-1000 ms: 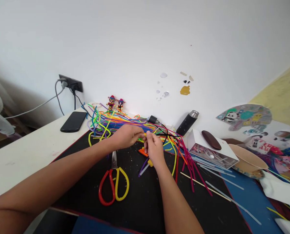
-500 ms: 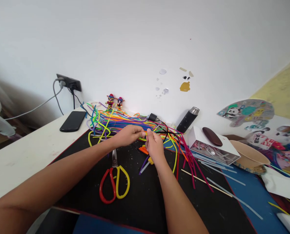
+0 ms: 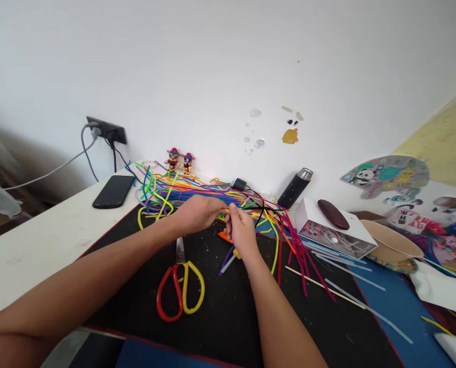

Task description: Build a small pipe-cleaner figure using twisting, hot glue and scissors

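Observation:
My left hand (image 3: 200,212) and my right hand (image 3: 242,231) meet over the middle of the black mat. Both are closed, fingertips pinched on a short yellow pipe cleaner (image 3: 227,210), mostly hidden by the fingers. Just below the right hand is a small orange coiled piece (image 3: 225,235), partly covered. Purple and pale stems (image 3: 226,263) stick out near it, with a bit of yellow. Scissors (image 3: 180,286) with one red and one yellow handle lie on the mat, nearer than my left hand. Behind both hands spreads a pile of coloured pipe cleaners (image 3: 201,191).
A phone (image 3: 113,191) lies at the left. Two small figures (image 3: 173,159) stand by the wall. To the right are a black flask (image 3: 295,188), a white box (image 3: 329,232) with a brown case (image 3: 333,214), a bowl (image 3: 392,239) and a thin wooden stick (image 3: 323,287).
The left hand has turned slightly, its fingers closing in tighter against the right fingertips. The right hand has shifted a little to the left. The yellow pipe cleaner stays between them.

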The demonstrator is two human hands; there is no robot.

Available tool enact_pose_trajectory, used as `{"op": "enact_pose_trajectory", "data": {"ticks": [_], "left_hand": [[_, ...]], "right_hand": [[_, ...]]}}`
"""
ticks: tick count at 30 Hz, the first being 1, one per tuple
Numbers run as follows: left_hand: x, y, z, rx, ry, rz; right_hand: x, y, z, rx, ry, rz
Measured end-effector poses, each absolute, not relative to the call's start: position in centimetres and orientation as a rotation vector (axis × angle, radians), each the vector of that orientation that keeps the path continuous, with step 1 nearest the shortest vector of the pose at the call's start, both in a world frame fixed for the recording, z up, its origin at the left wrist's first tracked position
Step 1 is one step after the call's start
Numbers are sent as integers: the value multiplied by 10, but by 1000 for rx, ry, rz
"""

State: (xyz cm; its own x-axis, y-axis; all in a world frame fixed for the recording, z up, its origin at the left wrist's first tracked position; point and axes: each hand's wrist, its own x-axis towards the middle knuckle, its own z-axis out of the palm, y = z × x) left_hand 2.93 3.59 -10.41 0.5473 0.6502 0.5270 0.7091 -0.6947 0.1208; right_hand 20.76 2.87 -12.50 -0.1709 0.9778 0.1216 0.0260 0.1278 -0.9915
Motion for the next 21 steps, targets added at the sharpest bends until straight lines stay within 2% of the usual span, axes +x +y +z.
{"op": "enact_pose_trajectory", "data": {"ticks": [6, 15, 21], "left_hand": [[27, 36, -102, -2708, -1224, -867], [37, 31, -98, -2879, -1455, -1245], [41, 33, -103, -2744, -1435, -1093]], "right_hand": [[209, 29, -130, -1056, -1482, 1156], [212, 29, -126, -990, -1458, 1134], [215, 36, -133, -1054, -1461, 1076]]}}
